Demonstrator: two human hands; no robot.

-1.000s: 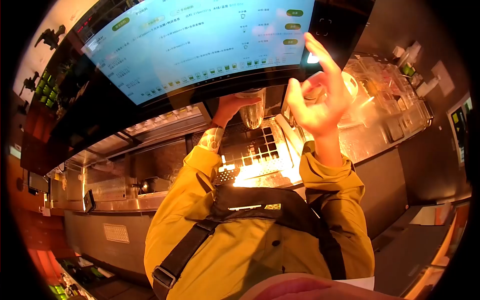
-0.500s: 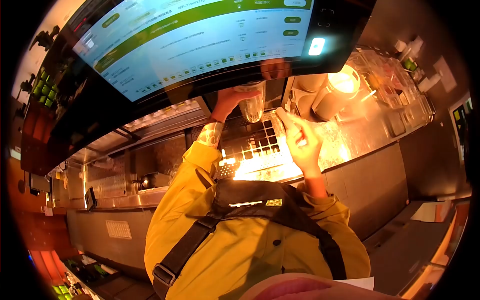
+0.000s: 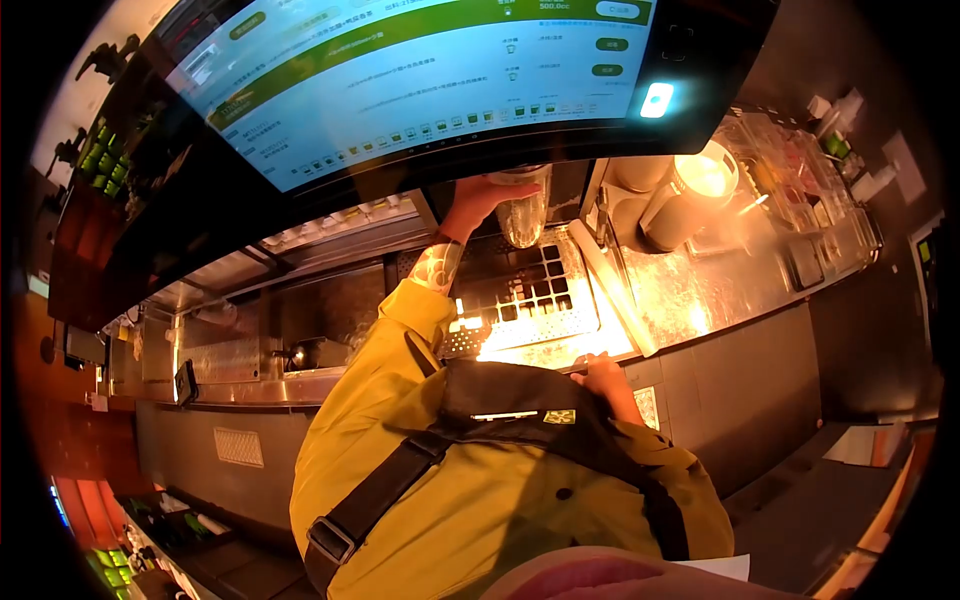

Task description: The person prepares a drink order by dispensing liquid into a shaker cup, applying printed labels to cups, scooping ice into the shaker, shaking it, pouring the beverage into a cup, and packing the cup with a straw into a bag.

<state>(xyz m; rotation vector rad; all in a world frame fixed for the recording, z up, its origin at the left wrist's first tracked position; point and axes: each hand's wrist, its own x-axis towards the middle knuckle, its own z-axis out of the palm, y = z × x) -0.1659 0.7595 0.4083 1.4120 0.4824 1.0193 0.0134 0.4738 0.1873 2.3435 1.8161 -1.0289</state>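
Left hand [image 3: 478,203] curled round a clear cup [image 3: 523,218], screen [image 3: 430,85] above; right hand [image 3: 603,377] bent, can't tell if it's holding anything.

A clear cup [image 3: 523,217] is held near the grate [image 3: 527,309].

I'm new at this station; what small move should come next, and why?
Probably hold the clear cup steady with the left hand: only that hand grips it, by the grid, while the right hand is away from it, near the counter edge.
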